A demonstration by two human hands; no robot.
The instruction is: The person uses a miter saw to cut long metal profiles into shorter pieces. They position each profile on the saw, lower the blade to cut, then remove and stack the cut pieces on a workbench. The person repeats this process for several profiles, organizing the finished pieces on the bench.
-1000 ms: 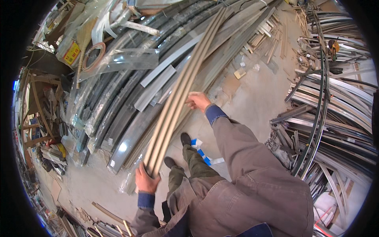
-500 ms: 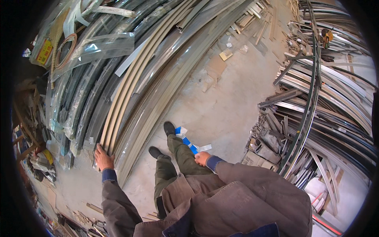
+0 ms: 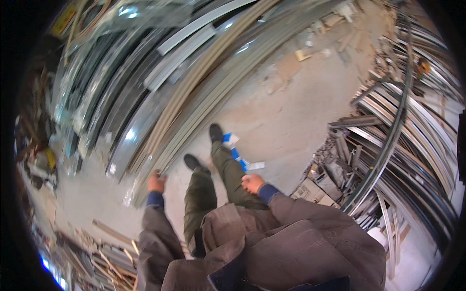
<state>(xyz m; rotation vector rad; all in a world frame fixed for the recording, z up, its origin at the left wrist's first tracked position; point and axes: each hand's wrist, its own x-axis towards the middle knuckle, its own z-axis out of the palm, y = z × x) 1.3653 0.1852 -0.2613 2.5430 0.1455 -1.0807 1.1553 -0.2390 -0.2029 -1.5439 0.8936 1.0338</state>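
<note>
My left hand [image 3: 156, 182], smeared by motion, is at the near end of a pile of long grey-green profile strips [image 3: 194, 127]. Its fingers are too blurred to show whether they grip anything. Several long beige strips [image 3: 182, 99] lie along this pile, just left of the grey-green ones. In front of my right thigh, my right hand [image 3: 252, 184] is closed. A strip of blue and white labels [image 3: 236, 155] hangs from it toward my shoe [image 3: 216, 133].
Plastic-wrapped dark profiles [image 3: 104, 82] lie at left, beside pale grey profiles [image 3: 179, 58]. At right stand racks of long metal profiles [image 3: 417, 126] behind a dark curved bar [image 3: 388, 155]. Scrap pieces [image 3: 335, 160] and a cardboard box [image 3: 310, 191] sit below. Offcuts [image 3: 116, 262] lie at lower left.
My left hand has moved right, off the beige strips' earlier end position. The beige strips now lie further right, against the grey-green pile, with more pale grey profile showing. My right hand keeps the labels.
</note>
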